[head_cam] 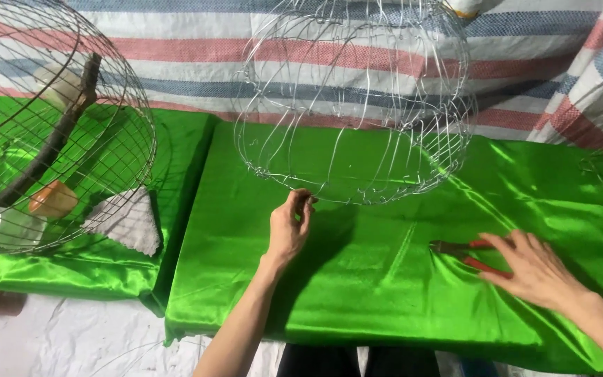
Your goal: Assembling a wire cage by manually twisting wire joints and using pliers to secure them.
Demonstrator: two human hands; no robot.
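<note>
Two hands: wire frame (354, 105) rim, pliers (463, 253).

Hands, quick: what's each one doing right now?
Left hand: closed, pinching the bottom rim of the wire cage frame.
Right hand: open, flat on the red-handled pliers, not gripping them.

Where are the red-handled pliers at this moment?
In the head view, the red-handled pliers lie on the green cloth at right, under the fingers of the right hand, below and right of the wire frame.

Left grip (289, 227) pinched, right grip (533, 269) flat
</note>
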